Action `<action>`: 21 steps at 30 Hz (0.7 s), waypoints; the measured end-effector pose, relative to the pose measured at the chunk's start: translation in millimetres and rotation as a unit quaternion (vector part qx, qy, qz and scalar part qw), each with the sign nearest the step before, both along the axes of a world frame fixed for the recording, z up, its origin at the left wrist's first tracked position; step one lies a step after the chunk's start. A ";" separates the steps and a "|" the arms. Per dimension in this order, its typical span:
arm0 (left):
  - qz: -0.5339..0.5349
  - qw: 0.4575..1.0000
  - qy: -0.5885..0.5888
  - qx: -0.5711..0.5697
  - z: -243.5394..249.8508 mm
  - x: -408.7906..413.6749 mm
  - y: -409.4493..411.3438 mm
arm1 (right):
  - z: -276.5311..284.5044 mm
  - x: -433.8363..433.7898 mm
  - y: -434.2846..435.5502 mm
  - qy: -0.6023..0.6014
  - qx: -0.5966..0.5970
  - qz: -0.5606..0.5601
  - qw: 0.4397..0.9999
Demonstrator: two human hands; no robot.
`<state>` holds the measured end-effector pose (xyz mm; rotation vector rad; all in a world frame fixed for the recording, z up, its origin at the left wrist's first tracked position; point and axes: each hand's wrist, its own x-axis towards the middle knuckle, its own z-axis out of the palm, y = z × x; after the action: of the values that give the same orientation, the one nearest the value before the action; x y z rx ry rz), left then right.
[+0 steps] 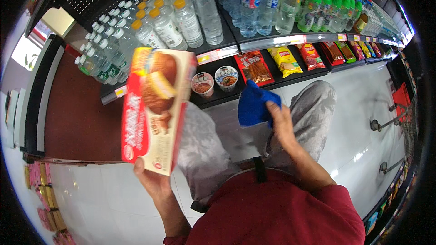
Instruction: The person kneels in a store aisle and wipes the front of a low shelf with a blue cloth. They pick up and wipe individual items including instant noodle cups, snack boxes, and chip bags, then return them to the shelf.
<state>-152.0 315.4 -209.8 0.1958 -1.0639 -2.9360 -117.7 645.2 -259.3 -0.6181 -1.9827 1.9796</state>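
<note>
My left hand [153, 178] grips the lower end of a red and cream cardboard snack box [155, 109], held up on end and tilted slightly. Brown round cakes are pictured on its front, and it bears writing. A blue cloth [257, 105] hangs bunched from my right hand [282, 122], pinched between thumb and fingers. Beyond the hands, on the low black shelf [221, 96], stand two instant-food cups, one with a pinkish lid [202, 83] and one with a white and blue lid [226, 77]. Right of them lies a red snack packet [254, 68].
Water bottles with orange caps [170, 23], blue caps [250, 10] and green caps [289, 10] crowd the upper shelf. Chip bags [285, 61] line the lower one. A brown panel [81, 119] stands at left. A wire shopping cart [410, 122] is at right on the pale tiled floor [354, 109].
</note>
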 end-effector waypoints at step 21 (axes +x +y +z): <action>-0.064 0.983 -0.168 -0.029 -295.6 -149.1 -14.5 | 42.0 -11.8 193.5 0.065 -0.164 -0.130 0.976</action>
<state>-301.2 300.9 -505.4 0.6662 -1.2403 -3.0515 -129.6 838.7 -217.3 -0.7560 -1.4295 2.1321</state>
